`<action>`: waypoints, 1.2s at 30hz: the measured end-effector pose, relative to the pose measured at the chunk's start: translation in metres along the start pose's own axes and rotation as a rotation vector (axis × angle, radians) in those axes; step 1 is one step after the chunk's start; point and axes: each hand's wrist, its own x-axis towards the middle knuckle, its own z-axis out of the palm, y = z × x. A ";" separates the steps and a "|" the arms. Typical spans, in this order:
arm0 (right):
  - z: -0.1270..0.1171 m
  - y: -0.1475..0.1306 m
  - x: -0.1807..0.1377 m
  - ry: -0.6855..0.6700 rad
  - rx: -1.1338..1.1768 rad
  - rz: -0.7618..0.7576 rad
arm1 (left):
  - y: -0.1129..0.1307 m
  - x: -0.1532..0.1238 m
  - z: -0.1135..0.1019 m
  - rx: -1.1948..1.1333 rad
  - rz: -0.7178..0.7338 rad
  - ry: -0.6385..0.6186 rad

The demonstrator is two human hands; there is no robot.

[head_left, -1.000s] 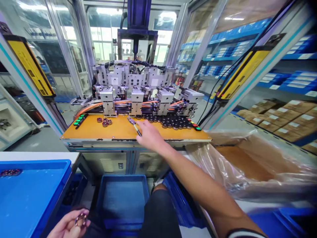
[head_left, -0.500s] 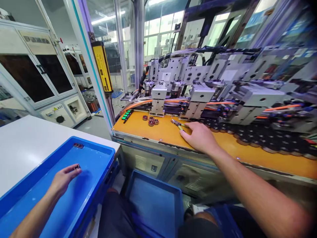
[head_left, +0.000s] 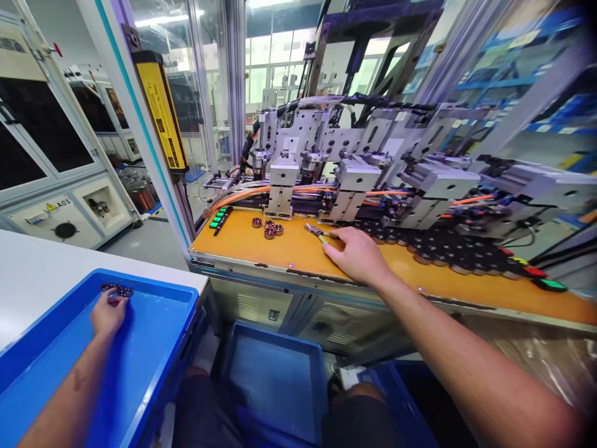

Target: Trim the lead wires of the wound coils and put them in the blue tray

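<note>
My left hand (head_left: pixel 108 313) reaches into a blue tray (head_left: pixel 153 330) at the lower left, its fingers bent down over a few small dark ring parts (head_left: pixel 116 290) at the tray's far edge. Whether it still grips a part is hidden. My right hand (head_left: pixel 357 254) rests on the orange machine table (head_left: pixel 289 246), fingers loosely closed on the handles of small pliers (head_left: pixel 317 233) whose jaws point left. A few small copper-wound round parts (head_left: pixel 268 228) lie on the table left of the pliers.
Behind the table stands a row of grey metal fixtures (head_left: pixel 354 180) with orange hoses. Several dark round parts (head_left: pixel 448 252) line the table's right side. Green buttons (head_left: pixel 218 219) sit at the left, a yellow light curtain (head_left: pixel 161 115) on the post. An open blue bin (head_left: pixel 275 379) is below.
My left hand moved forward across the blue tray to the ring parts at its far edge. My right hand stayed on the pliers. The view shifted slightly.
</note>
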 end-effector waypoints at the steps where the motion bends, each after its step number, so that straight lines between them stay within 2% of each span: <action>1: -0.001 -0.001 0.000 -0.004 -0.001 0.002 | 0.001 -0.001 0.001 -0.016 0.010 0.031; 4: -0.004 -0.003 0.000 -0.017 -0.002 0.007 | 0.003 -0.007 0.001 -0.052 0.033 0.104; 7: -0.008 -0.007 -0.001 -0.030 -0.006 0.018 | 0.008 -0.020 -0.008 -0.068 0.094 0.106; 10: -0.013 -0.010 -0.001 -0.041 -0.017 0.023 | 0.031 -0.040 -0.020 -0.095 0.230 0.113; 12: -0.014 -0.011 -0.001 -0.050 -0.031 0.019 | 0.062 -0.057 -0.024 -0.122 0.363 0.132; 15: -0.016 -0.011 -0.001 -0.065 -0.057 0.019 | 0.130 -0.088 -0.018 -0.156 0.617 0.096; 18: -0.018 -0.011 -0.001 -0.076 -0.076 0.018 | 0.206 -0.118 0.005 -0.141 0.811 -0.066; 21: -0.024 -0.013 -0.002 -0.077 -0.076 0.002 | 0.266 -0.142 0.035 -0.101 0.865 -0.276; 24: -0.031 -0.015 -0.003 -0.065 -0.043 0.002 | 0.302 -0.162 0.062 -0.070 0.824 -0.367; 27: -0.037 -0.015 -0.003 -0.036 0.036 0.026 | 0.323 -0.176 0.076 -0.035 0.785 -0.342; 31: -0.045 -0.014 0.000 0.010 0.153 0.048 | 0.338 -0.185 0.074 -0.044 0.758 -0.289; 34: -0.047 -0.010 0.001 0.025 0.188 0.032 | 0.335 -0.189 0.062 -0.170 0.706 -0.302; 36: -0.049 -0.007 0.002 0.034 0.196 -0.008 | 0.321 -0.195 0.052 -0.322 0.663 -0.324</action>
